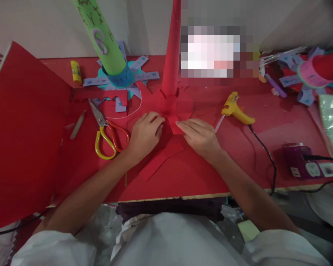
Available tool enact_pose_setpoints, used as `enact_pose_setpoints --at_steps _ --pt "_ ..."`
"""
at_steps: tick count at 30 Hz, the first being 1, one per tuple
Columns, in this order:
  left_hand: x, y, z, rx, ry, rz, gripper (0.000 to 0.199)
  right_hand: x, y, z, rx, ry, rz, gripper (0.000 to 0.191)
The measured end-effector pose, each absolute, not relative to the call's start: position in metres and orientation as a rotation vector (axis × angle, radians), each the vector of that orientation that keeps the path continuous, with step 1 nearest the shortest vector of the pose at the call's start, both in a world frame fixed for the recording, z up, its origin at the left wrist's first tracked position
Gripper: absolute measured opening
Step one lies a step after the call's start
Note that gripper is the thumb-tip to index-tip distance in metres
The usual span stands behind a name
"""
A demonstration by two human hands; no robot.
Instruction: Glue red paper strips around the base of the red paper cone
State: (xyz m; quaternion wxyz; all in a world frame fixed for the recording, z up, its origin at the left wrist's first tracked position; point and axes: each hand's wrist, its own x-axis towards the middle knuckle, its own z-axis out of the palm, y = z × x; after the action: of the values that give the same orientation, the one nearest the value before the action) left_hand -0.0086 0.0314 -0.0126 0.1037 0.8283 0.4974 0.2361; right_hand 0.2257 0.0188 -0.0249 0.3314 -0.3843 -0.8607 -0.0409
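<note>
A tall red paper tube (171, 55) stands upright on a round red paper base (185, 105) in front of me. At its near side, my right hand (198, 135) pinches the edge of a small red paper strip (175, 125). My left hand (147, 133) is closed at the strip's other side, its fingertips curled by the tube's foot; whether they grip the paper is hidden. A cut red paper piece (162, 160) lies flat between my forearms. Scissors (101, 122) with yellow and orange handles rest beside my left hand.
Right of my hand lies a yellow glue gun (235, 109), its cord trailing toward a purple power socket (302, 160). A green paper tube (105, 40) and a glue stick (76, 73) stand at the back left. A red board (27, 129) rises at left. A pink-ringed paper model (312, 72) is at right.
</note>
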Motion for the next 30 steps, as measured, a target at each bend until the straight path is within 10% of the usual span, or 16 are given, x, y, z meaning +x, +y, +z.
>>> enact_pose_setpoints --at_steps 30 --pt "-0.0095 0.0304 -0.0154 2.557 1.5 0.582 0.035 0.2238 0.0168 -0.0296 -1.059 -2.313 0.033 0.035"
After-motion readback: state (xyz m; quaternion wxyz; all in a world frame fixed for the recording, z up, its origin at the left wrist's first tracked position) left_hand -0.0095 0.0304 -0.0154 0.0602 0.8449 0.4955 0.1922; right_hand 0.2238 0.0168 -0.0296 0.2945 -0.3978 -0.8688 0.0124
